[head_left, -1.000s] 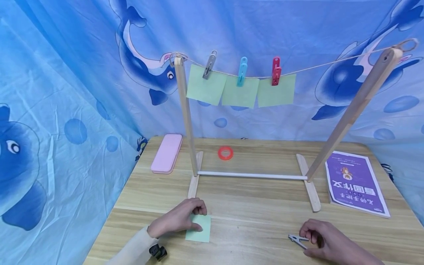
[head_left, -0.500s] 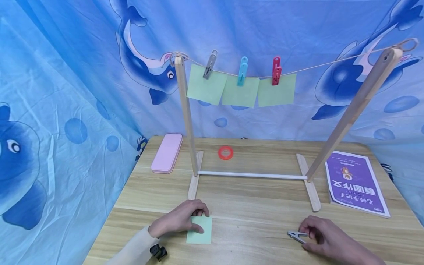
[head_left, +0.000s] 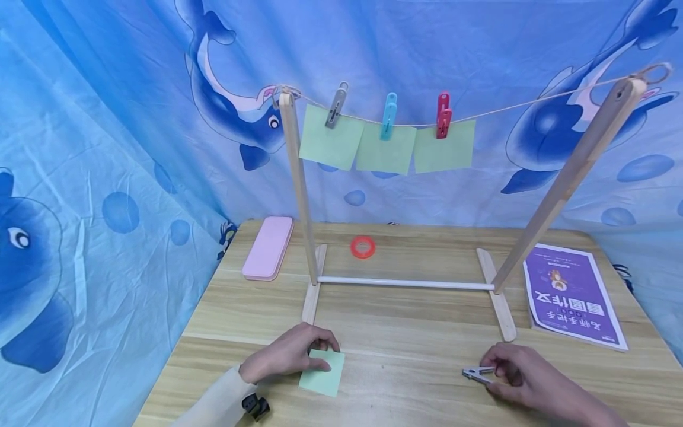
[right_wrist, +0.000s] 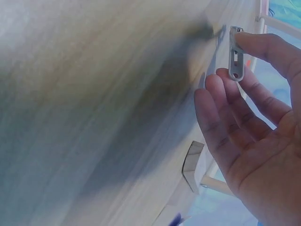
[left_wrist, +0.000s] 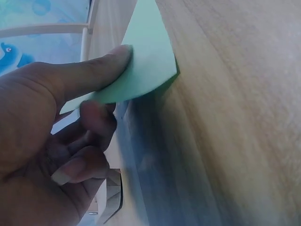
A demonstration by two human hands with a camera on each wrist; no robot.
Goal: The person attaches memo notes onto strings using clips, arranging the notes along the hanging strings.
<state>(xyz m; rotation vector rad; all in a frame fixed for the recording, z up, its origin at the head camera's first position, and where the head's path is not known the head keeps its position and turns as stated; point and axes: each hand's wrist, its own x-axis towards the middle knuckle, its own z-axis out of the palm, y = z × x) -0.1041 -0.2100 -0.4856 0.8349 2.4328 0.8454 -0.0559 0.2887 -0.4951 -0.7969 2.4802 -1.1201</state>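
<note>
At the front left of the table, my left hand [head_left: 290, 354] pinches a light green sheet of paper [head_left: 322, 379] between thumb and fingers. The left wrist view shows the paper [left_wrist: 148, 56] bending, its far part lifted off the wood. At the front right, my right hand [head_left: 525, 376] holds a grey clothespin [head_left: 475, 373] between thumb and fingertips, just above the table. Seen end-on in the right wrist view, the clothespin [right_wrist: 236, 54] has the thumb on its near face. Three green sheets [head_left: 386, 148] hang from a string under grey [head_left: 337, 105], blue [head_left: 389, 115] and red clothespins [head_left: 443, 115].
The string spans two wooden posts [head_left: 573, 184] joined low down by a white rod [head_left: 405, 283]. A pink case [head_left: 268, 248] lies at the back left, a red ring [head_left: 363, 247] behind the rod, and a purple book [head_left: 573, 296] at the right. A blue curtain [head_left: 400, 47] hangs behind.
The green paper has come up off the table and tilted in my left hand. My right hand has raised the grey clothespin slightly and turned it.
</note>
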